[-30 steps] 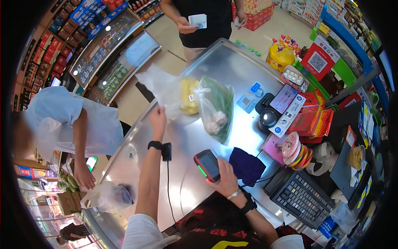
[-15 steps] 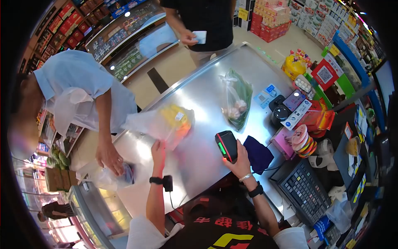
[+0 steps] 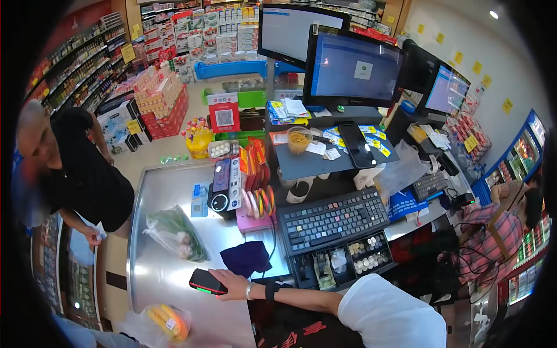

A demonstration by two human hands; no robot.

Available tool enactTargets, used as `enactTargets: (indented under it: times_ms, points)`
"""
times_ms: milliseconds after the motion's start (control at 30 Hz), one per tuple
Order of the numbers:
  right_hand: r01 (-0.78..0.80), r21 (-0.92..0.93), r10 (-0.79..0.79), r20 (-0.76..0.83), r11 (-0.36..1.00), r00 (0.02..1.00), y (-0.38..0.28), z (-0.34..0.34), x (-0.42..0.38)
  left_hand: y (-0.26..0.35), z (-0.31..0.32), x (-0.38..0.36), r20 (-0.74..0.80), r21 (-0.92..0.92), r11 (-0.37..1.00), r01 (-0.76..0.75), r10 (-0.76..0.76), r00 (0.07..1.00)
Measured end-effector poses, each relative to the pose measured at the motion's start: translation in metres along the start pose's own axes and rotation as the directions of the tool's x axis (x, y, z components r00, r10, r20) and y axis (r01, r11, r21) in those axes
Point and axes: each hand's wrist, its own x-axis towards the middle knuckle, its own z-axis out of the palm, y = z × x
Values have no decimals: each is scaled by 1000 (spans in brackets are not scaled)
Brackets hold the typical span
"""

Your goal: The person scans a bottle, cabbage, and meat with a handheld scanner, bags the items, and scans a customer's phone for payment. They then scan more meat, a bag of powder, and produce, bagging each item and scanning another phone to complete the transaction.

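My right hand (image 3: 233, 284) is closed around a black barcode scanner (image 3: 208, 282) with red trim and a green light, held low over the metal counter (image 3: 148, 278). Beyond it lies a dark purple cloth (image 3: 242, 258). A clear bag of green vegetables (image 3: 174, 232) with pale bulbs rests further off on the counter. Near the bottom edge is a plastic bag with yellow fruit (image 3: 167, 322) that look like bananas, with a white label on it. My left hand is out of view.
An open cash drawer (image 3: 362, 255) with coins and notes sits below the keyboard (image 3: 333, 219). Monitors (image 3: 354, 68) stand behind a dark shelf. Rolls of tape (image 3: 258, 203) and a QR sign (image 3: 224, 116) line the counter. A person in black (image 3: 93, 168) stands across it.
My view has swung right toward the monitors and keyboard. My left hand, earlier at the fruit bag, has left view. The scanner stays in my right hand. The open cash drawer now shows.
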Motion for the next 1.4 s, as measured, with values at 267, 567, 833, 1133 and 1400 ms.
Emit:
enactTargets:
  times_ms: [267,567,833,1133,1400]
  points:
    - [115,-17,-116,-81,993,990,5,2,3,-22,63,-6,544,-219,894,392,-222,809]
    - [275,-32,-274,19,961,961,4,10,14,-14,45,0,389,-415,870,266,-94,916]
    - [257,-1,-257,0,966,966,5,23,22,-17,41,-21,363,-404,860,313,-163,917]
    - [68,183,-35,-176,981,984,-62,87,31,-13,42,-24,325,-453,839,302,-160,932]
    - [465,-125,-481,-155,876,863,-109,138,25,12,48,-33,132,-438,863,254,-218,967]
